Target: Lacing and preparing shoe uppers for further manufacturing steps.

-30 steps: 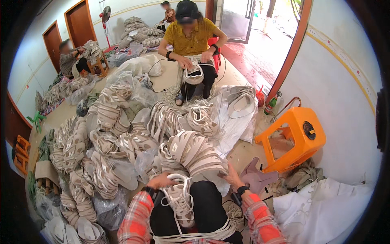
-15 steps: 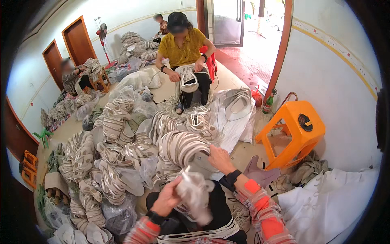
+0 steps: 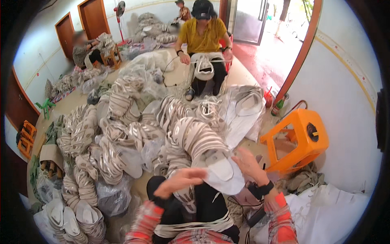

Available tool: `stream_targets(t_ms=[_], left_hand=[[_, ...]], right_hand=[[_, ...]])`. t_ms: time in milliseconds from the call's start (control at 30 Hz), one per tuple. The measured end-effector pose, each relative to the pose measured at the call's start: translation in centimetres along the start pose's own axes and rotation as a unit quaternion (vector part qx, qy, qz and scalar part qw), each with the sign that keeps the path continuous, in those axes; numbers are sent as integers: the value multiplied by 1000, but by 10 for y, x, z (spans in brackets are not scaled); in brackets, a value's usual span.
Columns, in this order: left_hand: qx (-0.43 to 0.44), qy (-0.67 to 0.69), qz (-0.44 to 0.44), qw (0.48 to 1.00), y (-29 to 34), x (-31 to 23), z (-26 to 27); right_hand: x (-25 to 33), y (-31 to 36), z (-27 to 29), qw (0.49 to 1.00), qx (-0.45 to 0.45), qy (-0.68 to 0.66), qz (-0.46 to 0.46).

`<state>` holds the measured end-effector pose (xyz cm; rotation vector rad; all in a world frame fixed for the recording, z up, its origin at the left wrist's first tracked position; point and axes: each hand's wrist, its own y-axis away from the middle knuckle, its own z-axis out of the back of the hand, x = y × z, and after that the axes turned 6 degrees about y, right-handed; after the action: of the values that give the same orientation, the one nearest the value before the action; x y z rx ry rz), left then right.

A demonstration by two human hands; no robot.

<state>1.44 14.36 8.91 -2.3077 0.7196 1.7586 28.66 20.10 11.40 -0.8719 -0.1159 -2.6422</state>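
Note:
A long nested stack of beige and white shoe uppers [image 3: 195, 136] leans toward me, its near end showing a pale, flat upper [image 3: 221, 168]. My left hand [image 3: 183, 181] is held out over my knees, left of that near end, with fingers stretched and slightly blurred. At the right edge of the same upper is my right hand [image 3: 250, 166], fingers apart; whether it touches the edge I cannot tell. Neither hand holds anything I can see. Below my left hand, part of another striped upper [image 3: 187, 199] shows between my knees. White laces [image 3: 195, 227] lie across my lap.
More stacks of uppers [image 3: 83, 130] and clear plastic bags [image 3: 115, 195] cover the floor at left. An orange stool [image 3: 298, 140] stands at right, with white cloth [image 3: 321, 211] below it. A person in a yellow shirt [image 3: 201, 34] sits ahead, lacing an upper; others sit farther back.
The white upper that was in my left hand is gone from it. Both hands have opened, and the stack's near end now sits closer, facing me. The view has shifted left.

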Motion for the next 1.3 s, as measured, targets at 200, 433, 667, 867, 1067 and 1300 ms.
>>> stream_targets(t_ms=[200, 433, 667, 867, 1067, 1300], left_hand=[[-257, -249, 100, 928, 56, 34, 62], [-273, -135, 46, 951, 60, 122, 46], [-313, 72, 55, 945, 74, 140, 61], [-435, 238, -5, 868, 85, 177, 96], [-423, 109, -42, 899, 88, 193, 143], [-290, 477, -89, 825, 137, 163, 12]], right_hand=[[85, -25, -109, 957, 47, 14, 288], [77, -44, -188, 887, 168, 233, 361], [95, -52, -175, 840, 207, 280, 417], [125, -49, -156, 831, 272, 220, 432], [177, -33, -66, 864, 257, 18, 434], [218, 3, 0, 843, 258, 17, 472]])
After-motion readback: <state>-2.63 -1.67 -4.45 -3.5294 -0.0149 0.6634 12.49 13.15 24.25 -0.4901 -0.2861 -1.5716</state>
